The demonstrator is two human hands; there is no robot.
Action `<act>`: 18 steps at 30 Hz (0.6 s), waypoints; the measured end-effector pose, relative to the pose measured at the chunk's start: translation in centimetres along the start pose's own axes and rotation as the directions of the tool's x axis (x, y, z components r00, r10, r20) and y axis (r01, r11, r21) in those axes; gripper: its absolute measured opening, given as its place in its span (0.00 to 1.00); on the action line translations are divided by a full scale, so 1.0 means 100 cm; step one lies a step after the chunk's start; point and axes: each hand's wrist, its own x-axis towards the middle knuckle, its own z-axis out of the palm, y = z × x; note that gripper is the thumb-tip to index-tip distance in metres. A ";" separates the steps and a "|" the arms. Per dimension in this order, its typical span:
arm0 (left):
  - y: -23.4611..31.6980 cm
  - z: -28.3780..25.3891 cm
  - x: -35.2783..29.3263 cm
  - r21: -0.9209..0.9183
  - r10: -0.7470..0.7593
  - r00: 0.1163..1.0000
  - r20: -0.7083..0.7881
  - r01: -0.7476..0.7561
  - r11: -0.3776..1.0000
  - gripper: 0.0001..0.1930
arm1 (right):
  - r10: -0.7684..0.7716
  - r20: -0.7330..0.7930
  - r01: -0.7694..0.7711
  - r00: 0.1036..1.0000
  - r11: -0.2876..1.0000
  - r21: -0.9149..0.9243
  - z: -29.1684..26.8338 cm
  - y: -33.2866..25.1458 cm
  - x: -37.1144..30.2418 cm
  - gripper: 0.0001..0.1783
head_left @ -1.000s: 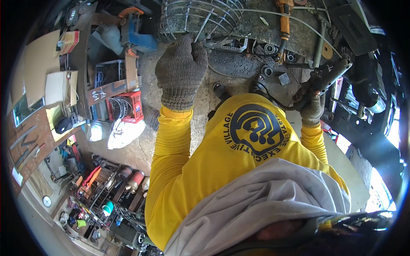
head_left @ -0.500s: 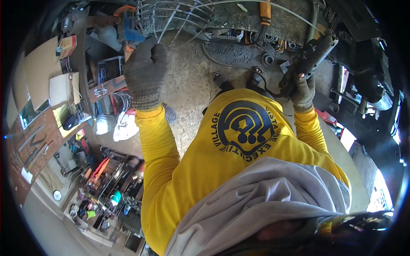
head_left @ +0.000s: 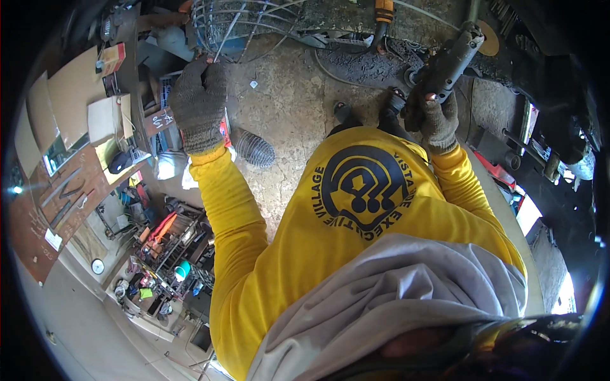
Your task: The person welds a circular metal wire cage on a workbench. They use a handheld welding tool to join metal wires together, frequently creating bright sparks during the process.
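My left hand (head_left: 202,101), in a brown knit work glove, is closed round the lower edge of a round cage of thin metal wire (head_left: 251,32) at the top of the view. The cage's top runs out of the picture. At the upper right my right hand (head_left: 440,120), gloved the same way, grips a grey angle grinder (head_left: 454,63). A tan disc (head_left: 490,39) shows at the grinder's far end, apart from the cage. Part of the right hand's grip is hidden behind the tool.
A dark workbench (head_left: 343,19) stands ahead, with an orange-handled tool (head_left: 384,11) on it. A cable (head_left: 327,75) lies on the concrete floor, near a coiled grey hose-like thing (head_left: 255,150). Cardboard (head_left: 63,95) and cluttered shelves (head_left: 171,247) are at the left.
My left hand has moved a little left with the wire cage. The grinder in my right hand has shifted slightly left and down, and its tan disc now shows. The view has tilted.
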 end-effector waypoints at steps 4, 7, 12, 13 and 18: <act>-0.003 0.000 0.001 -0.037 0.012 1.000 -0.002 -0.012 0.999 0.10 | -0.001 0.002 0.002 1.000 1.000 -0.015 0.002 0.009 -0.004 0.29; -0.011 0.002 0.003 -0.038 0.038 0.999 -0.007 -0.039 0.999 0.10 | -0.067 -0.055 0.057 0.996 0.986 -0.158 0.001 0.020 -0.003 0.28; -0.013 -0.003 0.004 -0.040 -0.020 0.998 0.065 0.023 0.999 0.14 | 0.006 -0.011 -0.006 1.000 0.998 -0.056 0.014 0.012 -0.008 0.29; -0.013 -0.003 0.004 -0.040 -0.022 0.998 0.064 0.025 0.999 0.14 | 0.006 -0.010 -0.007 1.000 0.998 -0.058 0.014 0.014 -0.008 0.29; -0.018 -0.002 0.002 -0.015 0.017 0.999 0.042 -0.017 1.000 0.12 | -0.008 -0.025 0.006 1.000 0.998 -0.066 0.019 0.012 -0.008 0.30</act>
